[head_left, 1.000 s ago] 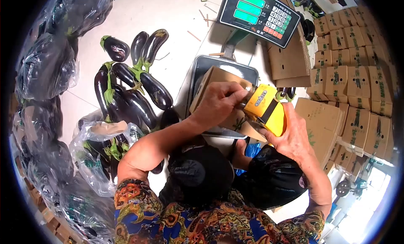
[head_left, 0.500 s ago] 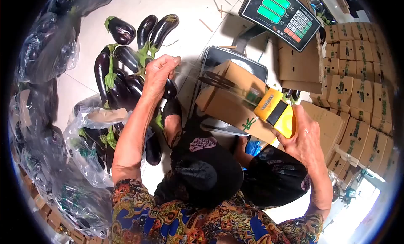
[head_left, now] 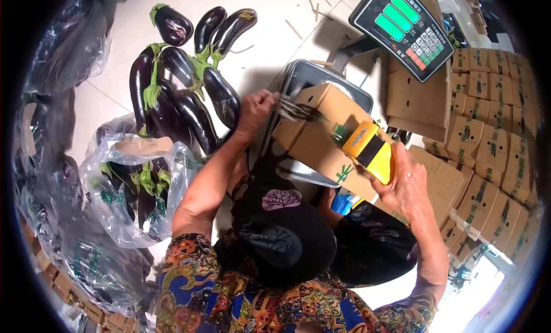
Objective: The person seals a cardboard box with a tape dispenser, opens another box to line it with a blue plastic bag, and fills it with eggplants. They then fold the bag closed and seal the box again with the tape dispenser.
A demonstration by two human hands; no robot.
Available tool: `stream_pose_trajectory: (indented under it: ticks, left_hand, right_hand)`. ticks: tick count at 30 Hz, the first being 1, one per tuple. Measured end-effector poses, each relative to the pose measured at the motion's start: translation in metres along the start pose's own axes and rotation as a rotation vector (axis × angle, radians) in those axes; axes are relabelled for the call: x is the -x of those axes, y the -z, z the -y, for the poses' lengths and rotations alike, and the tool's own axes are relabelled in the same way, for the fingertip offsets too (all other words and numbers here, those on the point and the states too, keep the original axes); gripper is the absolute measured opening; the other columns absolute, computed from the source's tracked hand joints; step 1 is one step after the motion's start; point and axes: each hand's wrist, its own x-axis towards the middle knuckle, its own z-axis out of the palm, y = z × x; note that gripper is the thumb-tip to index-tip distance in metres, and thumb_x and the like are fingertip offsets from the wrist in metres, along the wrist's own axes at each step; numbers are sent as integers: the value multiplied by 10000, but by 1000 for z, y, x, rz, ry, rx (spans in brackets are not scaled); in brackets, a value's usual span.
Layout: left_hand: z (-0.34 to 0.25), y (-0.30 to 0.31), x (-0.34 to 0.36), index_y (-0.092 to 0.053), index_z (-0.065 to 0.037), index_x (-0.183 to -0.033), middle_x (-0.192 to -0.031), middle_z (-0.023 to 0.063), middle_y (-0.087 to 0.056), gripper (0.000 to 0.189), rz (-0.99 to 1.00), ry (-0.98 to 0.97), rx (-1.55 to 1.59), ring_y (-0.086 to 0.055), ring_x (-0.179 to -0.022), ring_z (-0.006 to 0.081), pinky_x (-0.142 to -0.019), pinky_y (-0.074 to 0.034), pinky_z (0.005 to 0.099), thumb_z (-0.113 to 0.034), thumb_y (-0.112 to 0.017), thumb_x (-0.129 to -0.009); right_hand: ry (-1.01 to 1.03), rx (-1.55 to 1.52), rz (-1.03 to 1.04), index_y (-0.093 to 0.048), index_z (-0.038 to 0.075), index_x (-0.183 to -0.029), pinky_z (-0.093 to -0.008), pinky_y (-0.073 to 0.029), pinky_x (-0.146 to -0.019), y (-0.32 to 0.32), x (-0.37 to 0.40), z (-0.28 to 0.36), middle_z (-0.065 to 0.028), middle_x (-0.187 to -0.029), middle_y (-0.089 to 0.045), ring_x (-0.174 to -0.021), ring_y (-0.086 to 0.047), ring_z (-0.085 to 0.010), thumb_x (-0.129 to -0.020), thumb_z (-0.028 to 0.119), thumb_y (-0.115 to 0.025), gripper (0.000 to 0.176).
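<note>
A cardboard box (head_left: 327, 143) lies on the black-rimmed scale platform (head_left: 359, 94), with green print on its side. My right hand (head_left: 404, 181) is wrapped round a yellow tape dispenser (head_left: 370, 152) with a black band, over the box's right part. Closed at the fingertips, my left hand (head_left: 256, 110) is by the box's left end. It pinches the end of a shiny clear strip of tape (head_left: 295, 109), which runs back over the box. Blur hides part of the strip.
Several eggplants (head_left: 224, 98) lie on the tiled floor at left, beside a clear plastic bag (head_left: 123, 218) holding more. A scale display (head_left: 402, 32) stands above the platform. Stacked cartons (head_left: 485, 141) fill the right side. Large wrapped bags line the far left.
My left hand has moved right and slightly down to the box's left end, shortening the stretch of tape. My right hand and the dispenser have shifted slightly left. The camera view has shifted too.
</note>
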Motion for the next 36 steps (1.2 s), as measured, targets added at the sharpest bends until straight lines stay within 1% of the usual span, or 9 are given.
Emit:
stream_pose_trajectory:
  ticks: [4, 5, 9, 12, 18, 21, 25, 30, 36]
  left_hand:
    - [-2, -23, 8, -651, -40, -820, -624, 49, -556, 306, 58, 31, -279, -515, -607, 141, -593, -443, 299, -303, -569, -953]
    - [-6, -26, 9, -621, -43, -835, -658, 162, -595, 294, 36, -61, -351, -581, -590, 301, -605, -481, 397, -302, -551, -953]
    - [8, -21, 4, -547, -48, -882, -714, 203, -631, 256, 137, -195, -760, -604, -687, 469, -628, -472, 569, -294, -528, -953]
    - [17, -22, -3, -549, -54, -891, -759, 205, -640, 250, 191, -211, -860, -615, -734, 462, -667, -493, 551, -296, -531, -952]
    - [-18, -43, -33, -584, -38, -1049, -984, 214, -636, 245, -131, -255, -78, -620, -931, 368, -837, -486, 477, -256, -545, -942]
    - [12, -68, -47, -570, -25, -1146, -1025, 193, -598, 281, -80, -450, -87, -591, -964, 341, -860, -479, 441, -206, -546, -933]
    - [28, -53, -59, -562, -17, -1153, -1093, 171, -541, 270, -48, -887, -562, -542, -1028, 336, -898, -465, 425, -108, -538, -900]
    - [23, -52, -60, -603, -41, -1066, -1109, 143, -533, 233, -102, -775, -500, -531, -1040, 335, -903, -456, 422, -98, -611, -841]
    - [12, -64, -60, -634, -48, -938, -1116, 144, -554, 135, -222, -658, -441, -549, -981, 344, -886, -442, 441, -151, -626, -851]
  right_hand:
    - [10, 7, -6, -460, 29, -1025, -459, -491, -662, -4, -4, 0, -218, -790, -606, -763, -606, -430, -705, 191, -750, 462]
    - [9, 3, -9, -463, 28, -1028, -458, -491, -658, -4, -5, 1, -218, -790, -607, -758, -606, -430, -702, 193, -753, 466]
    - [24, -30, -25, -481, 23, -1035, -456, -495, -647, -8, -8, 3, -221, -802, -614, -748, -614, -429, -688, 178, -764, 474]
    - [-18, -52, -20, -490, 27, -1050, -427, -509, -660, -9, -4, 4, -217, -818, -623, -753, -628, -413, -683, 166, -760, 477]
    - [-71, -73, -12, -488, 36, -1056, -417, -518, -690, -10, -1, 3, -205, -816, -626, -759, -639, -394, -697, 207, -755, 480]
    - [-77, -53, -8, -490, 42, -1058, -423, -519, -707, -10, -1, -4, -205, -845, -629, -777, -637, -393, -706, 259, -751, 488]
    - [-47, -70, -18, -515, 39, -1134, -433, -534, -732, -6, -1, -1, -209, -877, -650, -817, -659, -386, -694, 217, -756, 533]
    - [-75, -79, -19, -533, 42, -1202, -435, -538, -740, -8, 4, 0, -219, -913, -665, -837, -669, -390, -685, 209, -768, 592]
    - [-67, -127, -24, -508, 40, -1040, -433, -500, -716, -9, 4, -6, -203, -831, -623, -755, -625, -391, -685, 243, -757, 478]
